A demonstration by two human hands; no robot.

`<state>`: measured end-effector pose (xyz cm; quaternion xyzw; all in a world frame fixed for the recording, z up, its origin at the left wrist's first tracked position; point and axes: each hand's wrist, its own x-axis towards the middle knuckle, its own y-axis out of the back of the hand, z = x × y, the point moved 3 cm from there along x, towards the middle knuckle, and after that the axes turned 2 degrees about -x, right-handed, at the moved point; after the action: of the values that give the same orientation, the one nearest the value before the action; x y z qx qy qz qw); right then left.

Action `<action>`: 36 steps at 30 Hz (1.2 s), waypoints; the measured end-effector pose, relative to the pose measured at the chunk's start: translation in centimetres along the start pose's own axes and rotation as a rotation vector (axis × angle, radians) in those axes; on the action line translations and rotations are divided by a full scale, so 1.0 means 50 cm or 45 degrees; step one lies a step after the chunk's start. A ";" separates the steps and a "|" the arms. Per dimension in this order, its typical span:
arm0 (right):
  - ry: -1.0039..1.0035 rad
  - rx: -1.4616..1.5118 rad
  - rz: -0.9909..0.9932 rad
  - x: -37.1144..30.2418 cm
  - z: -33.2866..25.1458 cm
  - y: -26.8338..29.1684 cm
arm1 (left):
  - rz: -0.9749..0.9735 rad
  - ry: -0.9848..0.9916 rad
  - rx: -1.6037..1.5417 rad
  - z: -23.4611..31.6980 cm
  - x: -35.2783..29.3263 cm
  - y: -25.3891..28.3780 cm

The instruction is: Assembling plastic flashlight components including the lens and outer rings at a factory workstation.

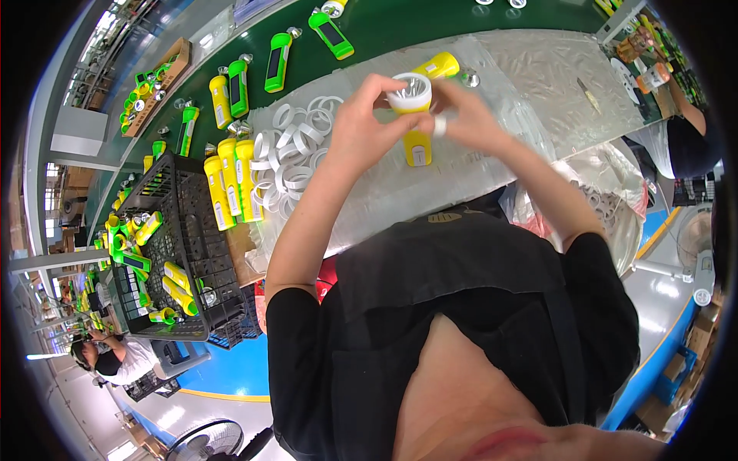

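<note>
Hands partly hide yellow flashlight; right one blurred.

The right hand, upper centre, is blurred; where its fingertips meet the yellow flashlight cannot be made out. The print on that flashlight's label is too small to read. The lower edge cuts off a fan, lower left.

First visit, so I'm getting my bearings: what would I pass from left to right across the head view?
Black crate, three yellow flashlights, white rings, left hand, held flashlight, right hand, plastic bag, another person's arm.
</note>
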<state>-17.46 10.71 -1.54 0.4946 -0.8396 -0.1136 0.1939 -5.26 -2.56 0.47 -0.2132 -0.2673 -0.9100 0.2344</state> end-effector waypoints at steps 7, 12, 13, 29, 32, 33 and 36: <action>-0.498 0.752 -0.554 -0.076 -0.008 -0.132 | 0.004 0.435 -1.005 0.057 -0.003 -0.013; 0.035 0.697 -1.191 -0.030 -0.047 -0.068 | -0.316 -0.461 -0.631 0.155 -0.010 0.017; 0.181 0.646 -1.043 0.007 -0.061 -0.049 | -0.256 -0.529 -0.527 0.137 0.012 0.028; 0.389 -0.874 0.536 0.351 0.208 0.334 | -0.390 0.200 0.599 -0.178 0.082 -0.101; -0.199 -0.135 0.152 0.228 0.149 0.265 | -0.160 0.094 0.507 -0.164 0.074 -0.085; -0.430 -0.028 -0.036 0.166 0.093 0.230 | -0.158 0.098 0.504 -0.152 0.069 -0.081; -0.467 -0.006 -0.088 0.064 0.072 0.123 | -0.031 0.136 0.320 -0.089 0.058 -0.083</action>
<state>-25.23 10.90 -1.73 0.4938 -0.8430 -0.2104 0.0346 -10.99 -2.96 -3.08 -0.1302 -0.3689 -0.8821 0.2622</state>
